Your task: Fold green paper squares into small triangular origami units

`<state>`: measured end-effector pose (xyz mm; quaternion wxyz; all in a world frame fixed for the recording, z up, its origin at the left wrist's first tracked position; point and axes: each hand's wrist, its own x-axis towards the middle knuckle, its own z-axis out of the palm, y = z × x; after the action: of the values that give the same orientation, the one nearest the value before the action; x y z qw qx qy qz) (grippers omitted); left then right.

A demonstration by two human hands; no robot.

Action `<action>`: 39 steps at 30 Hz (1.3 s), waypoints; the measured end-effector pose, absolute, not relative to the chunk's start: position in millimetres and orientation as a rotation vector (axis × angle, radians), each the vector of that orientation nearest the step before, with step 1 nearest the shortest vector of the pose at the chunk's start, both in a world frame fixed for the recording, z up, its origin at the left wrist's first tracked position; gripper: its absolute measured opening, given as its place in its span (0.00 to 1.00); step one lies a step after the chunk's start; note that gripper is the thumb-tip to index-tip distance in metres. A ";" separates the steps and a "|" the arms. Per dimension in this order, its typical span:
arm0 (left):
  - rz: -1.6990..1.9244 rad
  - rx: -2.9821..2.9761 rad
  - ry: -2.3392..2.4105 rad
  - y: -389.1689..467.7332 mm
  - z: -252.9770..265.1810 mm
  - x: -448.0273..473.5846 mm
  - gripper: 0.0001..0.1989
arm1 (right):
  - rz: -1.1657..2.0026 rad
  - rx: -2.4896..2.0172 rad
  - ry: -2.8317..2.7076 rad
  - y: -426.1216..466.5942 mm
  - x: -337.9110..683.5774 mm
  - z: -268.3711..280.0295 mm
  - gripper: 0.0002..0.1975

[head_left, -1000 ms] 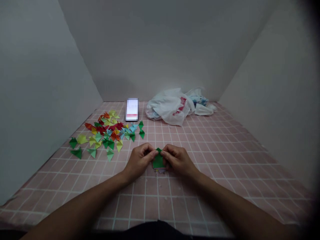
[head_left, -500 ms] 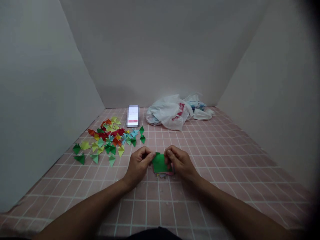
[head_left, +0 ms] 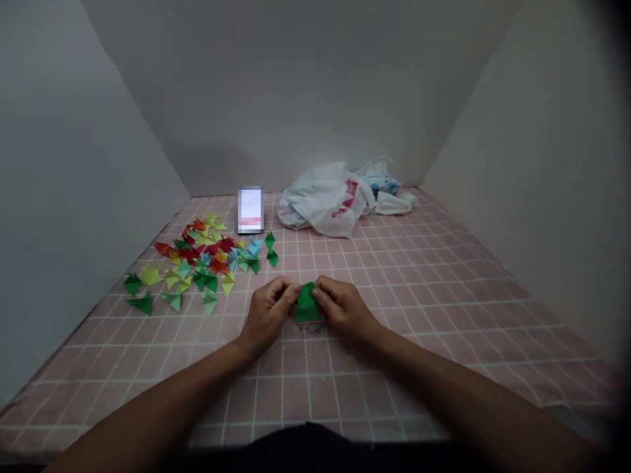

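Observation:
A small green sheet of paper (head_left: 306,293) is held up between my two hands. My left hand (head_left: 269,312) pinches its left edge, thumb on top and fingers curled beneath. On the other side my right hand (head_left: 345,307) closes thumb and fingers on the right edge. Right below lies a small stack of coloured paper squares (head_left: 310,325). Its top looks green, and pale and yellow edges poke out at the front. The fingers hide much of the sheet, so its exact folds cannot be made out.
Folded paper shapes (head_left: 211,281) in green, yellow, red, orange and blue spread over the left of the pink checked cloth (head_left: 394,289). A lit phone (head_left: 251,210) stands behind them. White plastic bags (head_left: 328,200) lie at the back. Pale walls enclose three sides.
My right hand has come closer to my left, and its fingers now grip the green sheet's right edge. The whole view has shifted slightly; the folded shapes, phone and bags stay put.

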<state>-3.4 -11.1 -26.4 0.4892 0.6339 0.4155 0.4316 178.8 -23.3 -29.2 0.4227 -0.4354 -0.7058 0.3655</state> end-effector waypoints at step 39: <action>0.761 1.360 0.934 -5.6 -30.4 -1.8 0.15 | 1.489 -1.059 -1.318 -24.2 179.3 -27.7 0.13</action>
<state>-1.8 -5.6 -30.4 0.6151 0.5901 0.4055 0.3302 179.3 -24.2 -27.7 0.4297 -0.4245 -0.5282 0.5968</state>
